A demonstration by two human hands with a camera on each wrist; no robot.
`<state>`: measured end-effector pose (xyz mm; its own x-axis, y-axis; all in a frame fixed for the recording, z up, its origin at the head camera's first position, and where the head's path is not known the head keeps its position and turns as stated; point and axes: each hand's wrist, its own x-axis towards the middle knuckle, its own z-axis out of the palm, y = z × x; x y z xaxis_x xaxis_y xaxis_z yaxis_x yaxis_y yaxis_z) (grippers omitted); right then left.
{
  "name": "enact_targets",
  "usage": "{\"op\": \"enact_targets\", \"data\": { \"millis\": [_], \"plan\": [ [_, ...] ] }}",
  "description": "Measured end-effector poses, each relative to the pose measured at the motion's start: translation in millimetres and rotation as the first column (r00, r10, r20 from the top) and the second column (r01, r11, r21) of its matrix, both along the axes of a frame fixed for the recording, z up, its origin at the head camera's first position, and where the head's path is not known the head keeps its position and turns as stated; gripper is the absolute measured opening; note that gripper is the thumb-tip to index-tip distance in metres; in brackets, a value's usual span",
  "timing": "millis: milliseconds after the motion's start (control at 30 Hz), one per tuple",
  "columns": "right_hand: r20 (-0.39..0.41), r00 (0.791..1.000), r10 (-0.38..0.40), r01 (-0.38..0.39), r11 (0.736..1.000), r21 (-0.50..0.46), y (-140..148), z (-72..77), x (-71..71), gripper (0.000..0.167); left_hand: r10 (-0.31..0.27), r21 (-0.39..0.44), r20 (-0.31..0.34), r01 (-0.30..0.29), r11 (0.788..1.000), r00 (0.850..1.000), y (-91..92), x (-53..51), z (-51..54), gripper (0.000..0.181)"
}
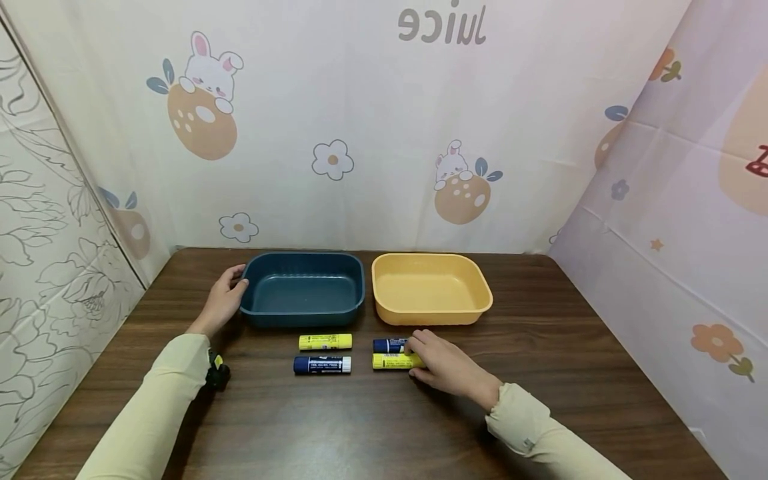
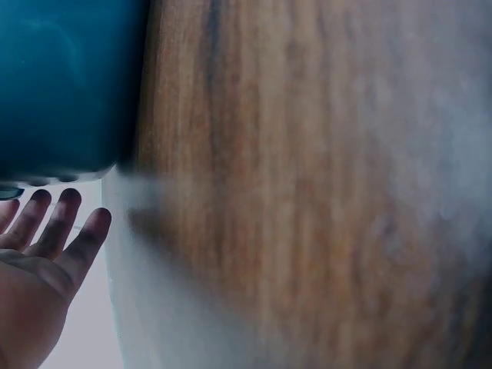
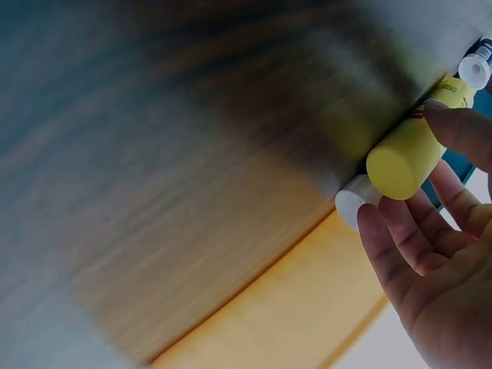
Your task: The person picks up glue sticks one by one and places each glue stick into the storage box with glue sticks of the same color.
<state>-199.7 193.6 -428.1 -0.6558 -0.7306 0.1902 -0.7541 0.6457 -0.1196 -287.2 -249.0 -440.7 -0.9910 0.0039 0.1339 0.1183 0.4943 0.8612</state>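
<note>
From my head feed, the left hand point(image 1: 222, 300), fingers loose, is at the blue tray point(image 1: 303, 320); the right hand point(image 1: 447, 363) hides the ends of a yellow tube point(image 1: 393, 361) and navy tube point(image 1: 387, 346) on the table point(image 1: 360, 427). Only my right-wrist feed shows its thumb point(image 3: 465, 134) at the yellow tube; whether it grips, I cannot tell.

Glossy blue plastic tray point(image 1: 303, 320), smooth plastic tubes point(image 1: 393, 361), wood-grain table point(image 1: 324, 427), creased cloth backdrop point(image 1: 372, 100)
</note>
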Motion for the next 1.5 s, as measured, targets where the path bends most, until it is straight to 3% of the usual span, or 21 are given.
{"op": "enact_targets", "data": {
  "millis": [1000, 1500],
  "plan": [
    [-0.006, 1.000, 0.003, -0.003, 1.000, 0.029, -1.7, -3.0, -2.6, 0.024, 0.003, 0.006, 0.007, -0.003, 1.000, 1.000, -1.3, -2.4, -4.3, 0.048],
    [-0.056, 0.998, 0.010, -0.011, 1.000, -0.013, -0.8, 11.7, 0.1, 0.024, -0.002, 0.000, 0.013, 0.002, 1.000, 1.000, -0.5, -0.7, -2.1, 0.049]
  ]
}}
